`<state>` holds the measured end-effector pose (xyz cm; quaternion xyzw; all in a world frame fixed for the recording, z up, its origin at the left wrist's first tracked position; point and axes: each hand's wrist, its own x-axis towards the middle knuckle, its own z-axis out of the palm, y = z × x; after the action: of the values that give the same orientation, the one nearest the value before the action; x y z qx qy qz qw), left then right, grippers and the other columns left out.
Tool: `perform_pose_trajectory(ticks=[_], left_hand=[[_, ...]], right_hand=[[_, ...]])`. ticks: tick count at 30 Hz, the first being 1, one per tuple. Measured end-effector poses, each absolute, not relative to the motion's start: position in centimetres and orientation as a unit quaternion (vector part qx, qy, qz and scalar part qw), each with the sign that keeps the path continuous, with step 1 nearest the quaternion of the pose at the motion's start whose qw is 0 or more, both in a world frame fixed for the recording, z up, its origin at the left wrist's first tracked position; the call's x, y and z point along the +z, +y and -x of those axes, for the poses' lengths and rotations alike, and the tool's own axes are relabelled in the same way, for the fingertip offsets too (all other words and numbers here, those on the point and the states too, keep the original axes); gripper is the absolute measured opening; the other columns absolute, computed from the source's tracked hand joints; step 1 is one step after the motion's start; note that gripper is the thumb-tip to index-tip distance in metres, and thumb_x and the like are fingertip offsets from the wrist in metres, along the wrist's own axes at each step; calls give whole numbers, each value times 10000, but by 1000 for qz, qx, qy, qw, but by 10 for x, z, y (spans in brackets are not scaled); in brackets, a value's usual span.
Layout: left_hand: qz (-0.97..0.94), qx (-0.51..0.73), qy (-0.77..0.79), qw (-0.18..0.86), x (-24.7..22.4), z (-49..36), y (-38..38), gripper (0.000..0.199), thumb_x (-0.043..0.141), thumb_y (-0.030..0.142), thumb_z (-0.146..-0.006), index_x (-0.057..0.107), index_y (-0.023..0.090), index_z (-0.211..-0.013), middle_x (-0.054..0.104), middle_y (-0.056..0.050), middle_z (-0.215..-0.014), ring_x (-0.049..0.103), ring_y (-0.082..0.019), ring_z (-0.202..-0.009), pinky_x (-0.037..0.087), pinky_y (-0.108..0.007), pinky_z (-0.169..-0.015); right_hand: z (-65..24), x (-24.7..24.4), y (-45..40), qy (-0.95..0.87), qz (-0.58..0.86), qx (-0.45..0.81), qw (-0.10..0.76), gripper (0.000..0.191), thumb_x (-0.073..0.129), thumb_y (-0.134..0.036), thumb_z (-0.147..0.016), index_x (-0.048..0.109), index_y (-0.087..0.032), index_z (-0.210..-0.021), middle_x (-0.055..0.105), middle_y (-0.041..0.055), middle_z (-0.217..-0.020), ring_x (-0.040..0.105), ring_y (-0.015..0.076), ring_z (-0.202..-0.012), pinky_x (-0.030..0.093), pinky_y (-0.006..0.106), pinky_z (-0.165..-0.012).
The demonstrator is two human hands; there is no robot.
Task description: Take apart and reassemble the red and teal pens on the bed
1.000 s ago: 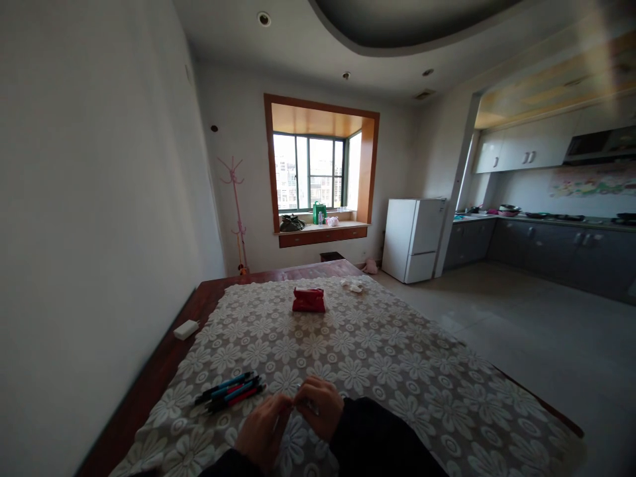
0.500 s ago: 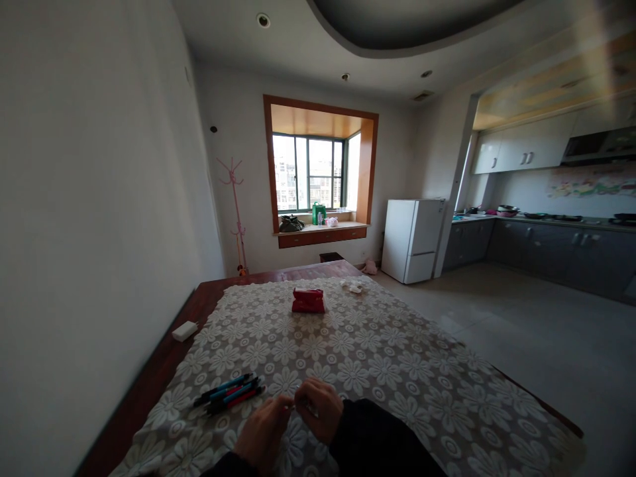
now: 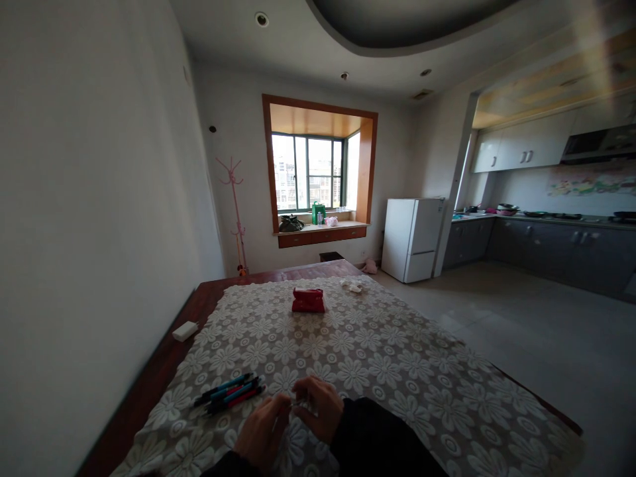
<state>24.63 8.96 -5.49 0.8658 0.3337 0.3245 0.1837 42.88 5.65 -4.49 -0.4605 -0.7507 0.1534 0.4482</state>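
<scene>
Low over the tablecloth [image 3: 358, 371], my left hand [image 3: 263, 429] and my right hand [image 3: 318, 405] meet almost fingertip to fingertip. My left fingers are pinched together. Between both hands shows a small, thin, pale thing, too small to name, and my right fingers curl around its other end. Left of my hands lies a bunch of several pens [image 3: 229, 393], dark with blue and red parts. Farther off, straight ahead, stands a red pouch [image 3: 308, 301].
A white box-like adapter [image 3: 185, 331] sits on the bare wood at the table's left edge, beside the wall. Crumpled white tissue [image 3: 352, 286] lies near the far end. Beyond the table are a pink coat stand [image 3: 236, 212] and a white fridge [image 3: 412, 238].
My right fingers have opened a little and shifted slightly, so more of the small thin thing shows between the hands. Pens and pouch stay put.
</scene>
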Motion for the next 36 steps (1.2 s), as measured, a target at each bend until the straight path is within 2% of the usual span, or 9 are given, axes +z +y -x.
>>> perform_pose_trajectory(ticks=[4,8,11,16,19,24,27,31,36], left_hand=[[-864,326,334,189,-50,-245,89,256,311,348,-935,484,240,-781,582,3,-686,557,-146,-676,418,-240,-617],[-847,350,350,192,-49,-246,88,228,347,356,-923,489,238,-789,575,1,-713,564,-146,-684,418,-248,-639],[-831,362,369,204,-50,-246,87,257,326,366,-925,475,231,-764,555,3,-688,549,-139,-641,405,-244,-614],[-818,347,398,228,-51,-247,87,317,262,375,-935,440,221,-723,537,5,-671,528,-131,-622,379,-250,-617],[-813,335,410,241,-50,-248,87,336,233,386,-935,427,222,-715,527,5,-669,521,-134,-626,373,-255,-630],[-807,320,427,254,-50,-249,86,314,210,396,-935,413,229,-762,517,12,-669,522,-136,-616,364,-255,-629],[-812,311,430,246,-51,-248,87,301,199,382,-937,403,232,-775,509,18,-661,518,-135,-611,356,-254,-632],[-814,307,430,242,-55,-248,89,296,195,373,-936,407,232,-784,501,21,-660,514,-133,-603,355,-250,-628],[-817,298,429,245,-58,-247,91,291,191,376,-935,405,233,-799,514,18,-667,524,-131,-603,362,-247,-628]], right_hand=[[-431,-47,60,-734,481,162,452,515,703,-196,-647,484,-247,-1110,596,-16,-860,548,159,-788,424,269,-729],[-434,-55,66,-740,521,139,402,585,782,-295,-555,525,-238,-1077,596,14,-940,533,211,-890,407,326,-797],[-436,-62,70,-749,554,109,346,458,802,-301,-528,603,-237,-936,589,36,-1027,507,255,-981,374,359,-835],[-440,-63,73,-755,579,100,291,123,642,-165,-703,631,-237,-802,601,4,-978,512,201,-967,340,317,-834],[-441,-59,71,-745,602,104,269,150,595,-148,-726,614,-235,-847,606,1,-961,513,192,-962,332,308,-822],[-441,-58,70,-729,622,92,269,368,651,-244,-704,564,-251,-1062,583,13,-1040,498,210,-1000,329,315,-847],[-442,-60,70,-732,627,96,251,268,655,-300,-726,611,-263,-988,583,18,-1031,502,222,-1006,327,328,-851],[-442,-59,70,-735,623,98,251,121,634,-234,-736,629,-243,-856,599,15,-979,516,211,-982,327,318,-832],[-440,-56,69,-715,611,97,326,172,557,-119,-756,577,-224,-890,630,8,-891,555,184,-874,349,296,-793]])
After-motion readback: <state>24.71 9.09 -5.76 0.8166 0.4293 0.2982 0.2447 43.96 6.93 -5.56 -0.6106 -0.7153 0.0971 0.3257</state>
